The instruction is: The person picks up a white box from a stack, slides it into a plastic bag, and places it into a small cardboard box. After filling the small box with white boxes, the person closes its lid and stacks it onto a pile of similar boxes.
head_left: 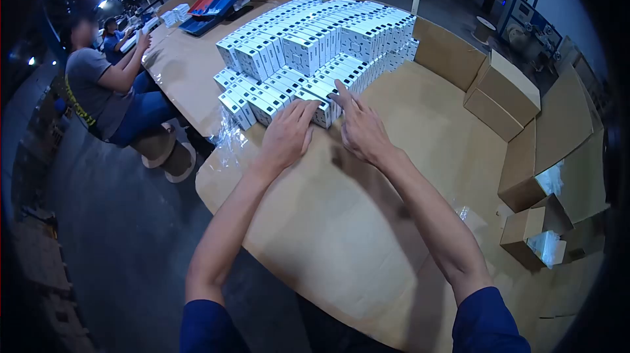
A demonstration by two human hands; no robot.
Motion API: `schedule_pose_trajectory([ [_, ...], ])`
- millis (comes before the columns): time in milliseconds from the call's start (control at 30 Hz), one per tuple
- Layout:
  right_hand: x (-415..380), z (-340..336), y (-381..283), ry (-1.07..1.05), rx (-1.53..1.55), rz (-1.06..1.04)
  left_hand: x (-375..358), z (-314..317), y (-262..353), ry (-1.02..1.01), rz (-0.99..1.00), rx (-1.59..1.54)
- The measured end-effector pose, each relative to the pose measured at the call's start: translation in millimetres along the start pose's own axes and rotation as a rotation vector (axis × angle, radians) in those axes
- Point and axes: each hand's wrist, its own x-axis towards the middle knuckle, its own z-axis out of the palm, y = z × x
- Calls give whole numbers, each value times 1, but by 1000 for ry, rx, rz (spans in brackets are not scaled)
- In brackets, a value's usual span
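Small white boxes [300, 59] with dark printed marks stand packed in stacked rows on the cardboard-covered table [315, 235]. My left hand [289, 131] lies against the front of the lowest row, its fingers stretched over the box tops. Beside it, my right hand [362, 128] reaches to the right end of the same row with its index finger extended. A white box [322, 116] at the front edge shows between the two hands. Neither hand visibly lifts a box, and the undersides of the fingers are hidden.
Crumpled clear plastic [231, 139] lies left of the boxes. Red and blue trays [220, 5] rest at the far left. Open cardboard cartons [502, 93] line the right side, some holding plastic [546, 248]. A seated person [115, 80] works at the left edge.
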Motion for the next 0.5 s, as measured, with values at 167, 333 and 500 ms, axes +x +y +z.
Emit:
schedule_pose_trajectory([
  [167,1,3,0,-95,-103,47,-3,9,-2,72,39,68],
  [333,6,1,-1,-131,-85,74,-7,14,-5,98,44,177],
  [500,-3,-9,-7,-27,64,37,-24,9,10,171,22,122],
])
